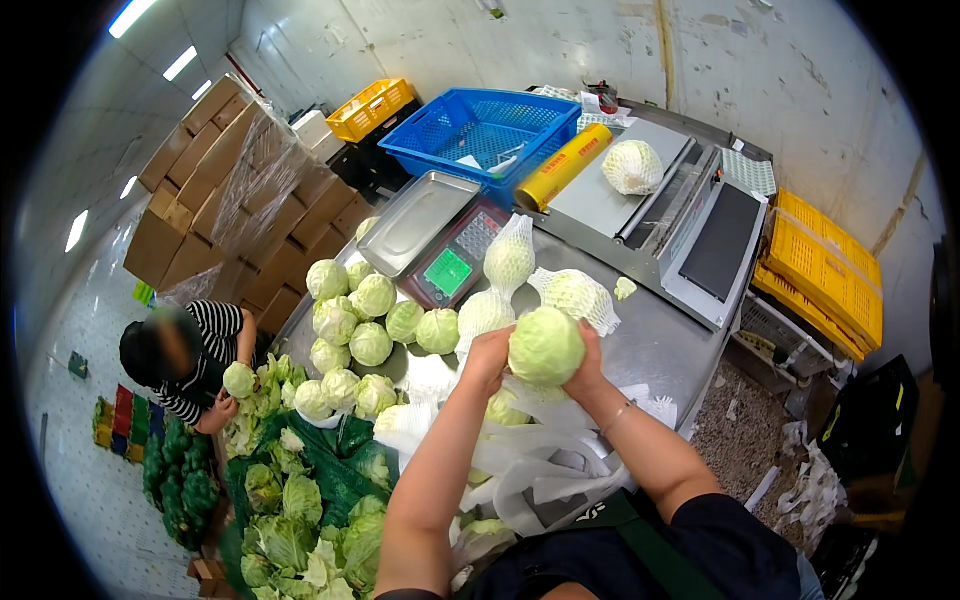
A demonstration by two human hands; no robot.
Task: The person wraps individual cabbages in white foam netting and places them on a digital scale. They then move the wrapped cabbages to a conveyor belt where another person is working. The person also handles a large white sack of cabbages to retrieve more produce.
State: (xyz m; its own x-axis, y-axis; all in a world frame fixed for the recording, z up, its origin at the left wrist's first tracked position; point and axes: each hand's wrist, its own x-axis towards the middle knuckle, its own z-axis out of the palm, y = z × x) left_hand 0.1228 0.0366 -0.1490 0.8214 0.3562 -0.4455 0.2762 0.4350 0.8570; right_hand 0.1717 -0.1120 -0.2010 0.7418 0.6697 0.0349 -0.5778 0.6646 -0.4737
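A bare green cabbage (pixel 547 346) is gripped from both sides, my left hand (pixel 489 358) on one flank and my right hand (pixel 589 367) on the other. Just beyond it lie cabbages in white foam net sleeves (pixel 510 259), one of them a netted cabbage (pixel 577 295) nearest my right hand. White foam sheeting (pixel 536 469) is heaped below my forearms. To the left, several trimmed cabbages (pixel 371 343) are grouped on the steel table (pixel 637 352).
Behind stand a digital scale (pixel 450 266), a blue crate (pixel 480 120), a yellow film roll (pixel 566 165) and a wrapping machine (pixel 716 240) bearing another netted cabbage (pixel 632 166). At left, a co-worker (pixel 199 352) holds a cabbage (pixel 240 380) near a green mesh sack (pixel 337 457). Yellow crates (pixel 825 262) are stacked right.
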